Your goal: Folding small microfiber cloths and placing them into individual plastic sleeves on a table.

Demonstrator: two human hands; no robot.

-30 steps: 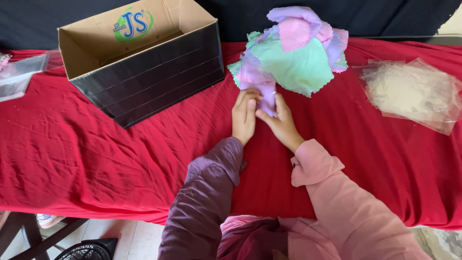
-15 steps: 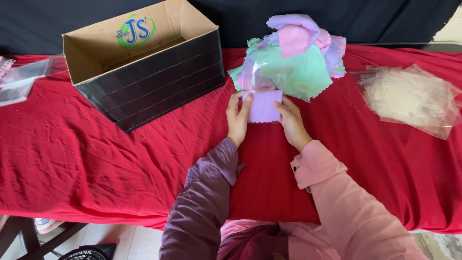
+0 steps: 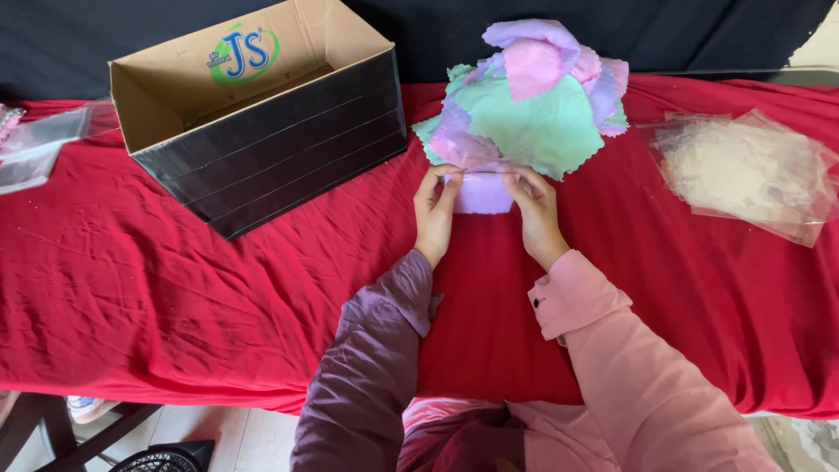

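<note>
One cardboard box [image 3: 262,114] stands open at the back left of the worktop [image 3: 175,288], which is draped in red cloth; its outer walls are black, its inside plain brown, and what can be seen of the inside holds nothing, though the near wall hides the floor of it. Right of the box a heap of cloths [image 3: 533,96] in green, pink and lilac lies loose on the red cover. Clear bags [image 3: 752,170] lie in a flat pile at the far right, and more clear plastic [image 3: 35,149] shows at the left edge. Just below the heap, a lilac cloth [image 3: 482,194] lies flat on the worktop between the two hands. The left hand [image 3: 434,210] pinches its upper left corner with closed fingers [image 3: 444,179], and the right hand [image 3: 535,214] pinches its upper right corner the same way, fingers [image 3: 516,182] shut on the edge. The cloth's top edge touches the foot of the heap.
</note>
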